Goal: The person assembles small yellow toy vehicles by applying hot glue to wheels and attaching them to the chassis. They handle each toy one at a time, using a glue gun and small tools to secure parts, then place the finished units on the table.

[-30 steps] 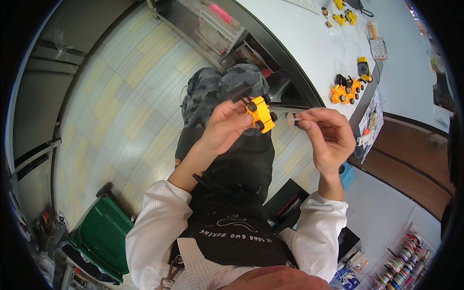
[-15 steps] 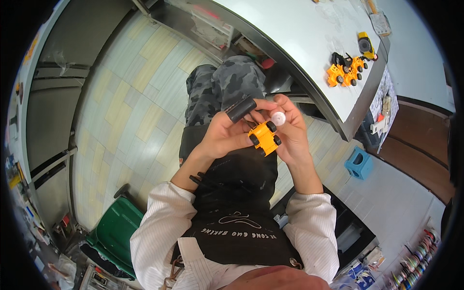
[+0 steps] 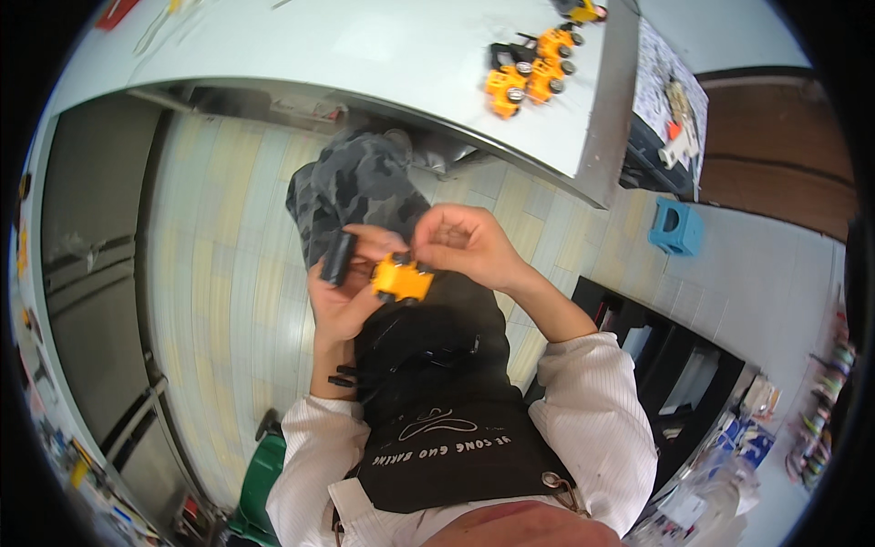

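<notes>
Lying left to right near the frame's centre, the yellow toy vehicle [image 3: 402, 281] is held in the left hand [image 3: 337, 307]; the right hand's [image 3: 469, 244] fingers, just upper right, look narrowed, any grip unclear.

Both hands [image 3: 337, 307] [image 3: 472, 244] are at a small yellow toy vehicle [image 3: 401, 281].

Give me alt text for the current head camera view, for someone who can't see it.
A person's left hand holds a small yellow toy vehicle with a black part at its left, while the right hand is beside it, fingers curled. Beyond, more yellow toys sit on a white table.
</notes>
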Motion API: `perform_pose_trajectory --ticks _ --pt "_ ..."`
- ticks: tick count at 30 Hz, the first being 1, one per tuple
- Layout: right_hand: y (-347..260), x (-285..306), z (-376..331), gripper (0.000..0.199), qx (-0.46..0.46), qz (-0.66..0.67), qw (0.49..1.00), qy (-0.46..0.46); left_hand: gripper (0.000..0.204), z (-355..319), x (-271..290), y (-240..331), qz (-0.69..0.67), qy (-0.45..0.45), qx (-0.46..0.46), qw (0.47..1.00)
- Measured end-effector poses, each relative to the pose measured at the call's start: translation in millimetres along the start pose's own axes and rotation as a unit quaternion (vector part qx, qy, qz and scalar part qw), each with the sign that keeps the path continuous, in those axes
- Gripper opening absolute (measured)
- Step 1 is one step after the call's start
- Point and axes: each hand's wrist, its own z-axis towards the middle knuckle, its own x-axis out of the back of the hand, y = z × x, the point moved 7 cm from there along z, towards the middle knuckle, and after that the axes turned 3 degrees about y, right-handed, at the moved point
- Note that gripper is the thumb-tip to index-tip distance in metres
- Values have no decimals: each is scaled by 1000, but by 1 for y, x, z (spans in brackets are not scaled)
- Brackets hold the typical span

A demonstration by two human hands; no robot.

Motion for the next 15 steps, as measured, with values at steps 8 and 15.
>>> perform_pose_trajectory --ticks 8,15 --pt "-68 141 -110 17 207 -209 928 226 36 6 18 4 -67 14 -20 997" --pt "-156 269 -175 20 287 -166 798 503 48 5 20 -1 -110 -17 -2 994"
